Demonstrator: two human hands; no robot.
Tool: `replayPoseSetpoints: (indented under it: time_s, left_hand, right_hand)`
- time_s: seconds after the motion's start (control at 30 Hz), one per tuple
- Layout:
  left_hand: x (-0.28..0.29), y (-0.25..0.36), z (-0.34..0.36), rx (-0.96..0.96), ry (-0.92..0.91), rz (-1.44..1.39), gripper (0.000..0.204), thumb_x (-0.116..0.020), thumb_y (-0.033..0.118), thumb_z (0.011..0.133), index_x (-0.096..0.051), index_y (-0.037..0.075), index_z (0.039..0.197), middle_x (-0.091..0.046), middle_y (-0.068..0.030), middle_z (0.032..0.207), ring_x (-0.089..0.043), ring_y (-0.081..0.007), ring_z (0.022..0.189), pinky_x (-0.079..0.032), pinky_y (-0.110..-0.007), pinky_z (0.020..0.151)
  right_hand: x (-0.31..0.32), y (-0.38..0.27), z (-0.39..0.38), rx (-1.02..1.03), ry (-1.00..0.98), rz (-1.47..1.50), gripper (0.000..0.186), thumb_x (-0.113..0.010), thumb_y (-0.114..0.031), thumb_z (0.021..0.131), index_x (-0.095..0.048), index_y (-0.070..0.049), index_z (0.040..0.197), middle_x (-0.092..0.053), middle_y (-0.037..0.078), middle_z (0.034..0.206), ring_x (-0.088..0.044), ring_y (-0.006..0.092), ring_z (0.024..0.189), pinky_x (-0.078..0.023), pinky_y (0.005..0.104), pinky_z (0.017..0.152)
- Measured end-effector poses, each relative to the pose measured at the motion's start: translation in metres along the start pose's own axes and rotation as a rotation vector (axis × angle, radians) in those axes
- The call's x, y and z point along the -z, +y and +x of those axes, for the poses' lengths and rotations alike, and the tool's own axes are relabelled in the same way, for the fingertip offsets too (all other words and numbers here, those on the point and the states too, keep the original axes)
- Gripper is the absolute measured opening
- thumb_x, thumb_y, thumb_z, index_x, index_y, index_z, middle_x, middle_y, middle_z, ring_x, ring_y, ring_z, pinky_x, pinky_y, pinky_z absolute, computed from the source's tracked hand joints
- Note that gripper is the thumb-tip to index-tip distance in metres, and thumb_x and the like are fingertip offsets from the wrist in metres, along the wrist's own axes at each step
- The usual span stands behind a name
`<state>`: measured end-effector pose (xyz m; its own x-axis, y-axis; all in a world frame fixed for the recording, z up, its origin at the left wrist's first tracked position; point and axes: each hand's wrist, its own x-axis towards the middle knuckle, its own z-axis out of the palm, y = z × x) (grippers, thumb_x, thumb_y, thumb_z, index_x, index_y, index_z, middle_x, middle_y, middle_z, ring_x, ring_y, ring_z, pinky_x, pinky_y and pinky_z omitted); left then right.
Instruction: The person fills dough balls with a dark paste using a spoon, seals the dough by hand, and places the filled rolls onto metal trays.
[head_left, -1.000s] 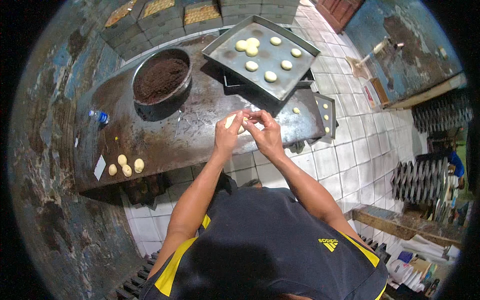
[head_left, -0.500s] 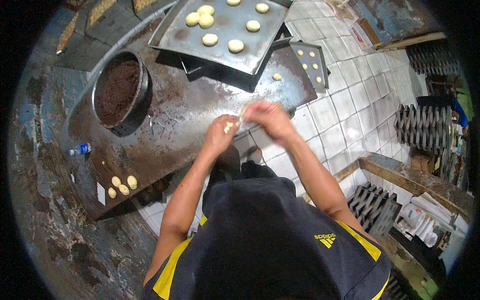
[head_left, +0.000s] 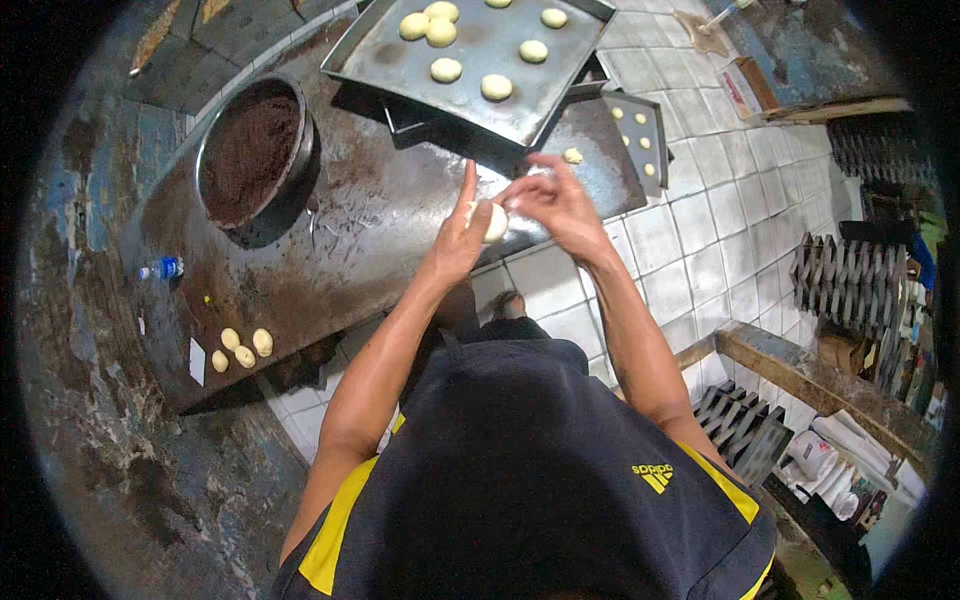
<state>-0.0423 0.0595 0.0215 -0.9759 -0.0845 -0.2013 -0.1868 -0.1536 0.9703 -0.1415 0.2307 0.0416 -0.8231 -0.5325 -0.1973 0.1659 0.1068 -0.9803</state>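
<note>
Left hand [head_left: 460, 240] grips a dough ball [head_left: 494, 224], apparently mid-shaping; the blurred right hand [head_left: 562, 208], at its 3 o'clock, has unclear hold. Next move likely calls for gentle smoothing.

On the table [head_left: 370, 230], a bowl [head_left: 290, 182] stands toward the far left, with a bottle [head_left: 162, 268] nearer and left of it, and four dough balls [head_left: 230, 339] beside a card [head_left: 197, 362] at the near left corner. Right of the bowl, a tray [head_left: 480, 48] bearing more dough rests on another tray, with a dough scrap [head_left: 572, 156] to its right. Before the tray, a dough piece [head_left: 495, 223] sits in the left hand [head_left: 458, 240], the right hand [head_left: 565, 208] beside it.
</note>
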Motion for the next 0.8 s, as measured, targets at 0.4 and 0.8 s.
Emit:
replayPoseSetpoints:
  time_s: [0.4, 0.8]
  left_hand:
    - [-0.008, 0.035, 0.002, 0.022, -0.014, -0.549, 0.072, -0.031, 0.059, 0.106, -0.039, 0.006, 0.155, -0.039, -0.0072, 0.156, -0.041, -0.0175, 0.137, -0.030, -0.036, 0.115]
    - [0.092, 0.037, 0.138, -0.161, 0.335, -0.343, 0.069, -0.062, 0.008, 0.099, -0.026, 0.001, 0.157, -0.038, -0.0179, 0.156, -0.049, -0.0257, 0.134, -0.044, -0.035, 0.107]
  right_hand:
    - [-0.054, -0.021, -0.015, 0.858, 0.226, -0.586, 0.043, -0.078, -0.025, 0.087, -0.062, -0.001, 0.119, -0.069, 0.015, 0.102, -0.068, 0.0301, 0.093, -0.054, 0.0377, 0.087]
    - [-0.018, -0.023, 0.266, 0.022, 0.117, -0.406, 0.037, -0.070, -0.030, 0.095, -0.064, 0.001, 0.114, -0.070, 0.008, 0.094, -0.064, 0.0147, 0.084, -0.052, 0.0315, 0.075]
